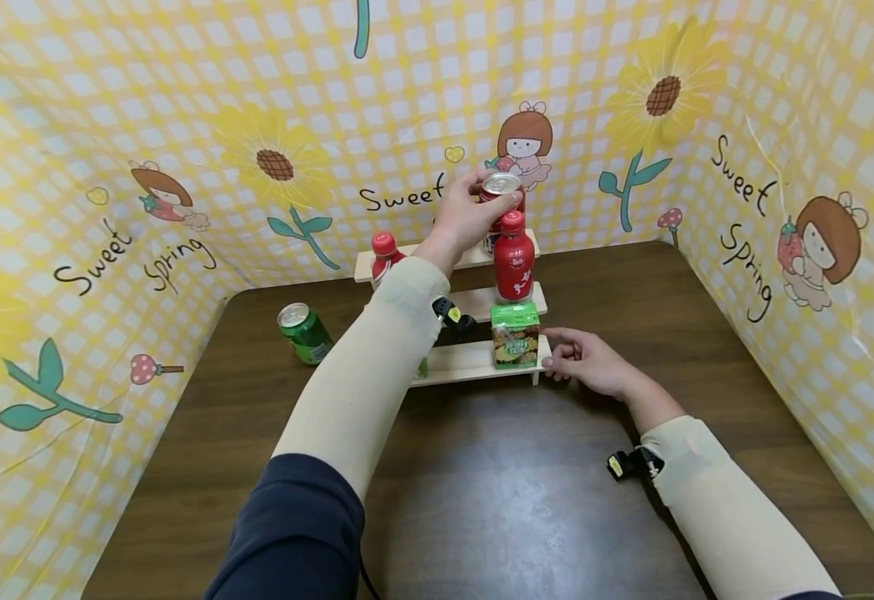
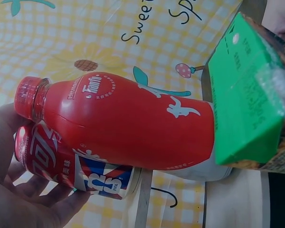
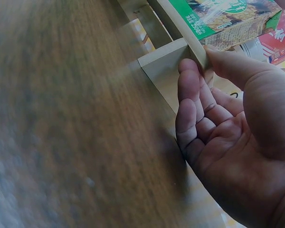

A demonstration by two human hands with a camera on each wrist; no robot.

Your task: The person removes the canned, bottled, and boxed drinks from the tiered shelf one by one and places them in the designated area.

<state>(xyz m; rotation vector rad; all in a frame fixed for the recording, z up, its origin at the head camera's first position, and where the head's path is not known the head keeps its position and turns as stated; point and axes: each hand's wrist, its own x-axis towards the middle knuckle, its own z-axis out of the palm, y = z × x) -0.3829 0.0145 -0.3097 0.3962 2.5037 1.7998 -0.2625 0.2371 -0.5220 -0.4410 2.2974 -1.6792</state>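
Note:
My left hand (image 1: 461,218) grips a red soda can (image 2: 107,178) near its top, at the right end of the top tier of a three-tier wooden display rack (image 1: 455,360). Whether the can's base bears on the tier is hard to tell. In front of it, on the middle tier, stands a red bottle (image 1: 514,262). A green drink carton (image 1: 516,337) sits at the right of the lowest tier. My right hand (image 1: 590,362) pinches that tier's right end between thumb and fingers, as the right wrist view shows.
Another red-capped bottle (image 1: 384,247) stands at the rack's left, partly behind my left forearm. A green can (image 1: 305,335) is on the brown table (image 1: 466,483) left of the rack. Patterned yellow cloth (image 1: 422,100) walls the table's back and sides.

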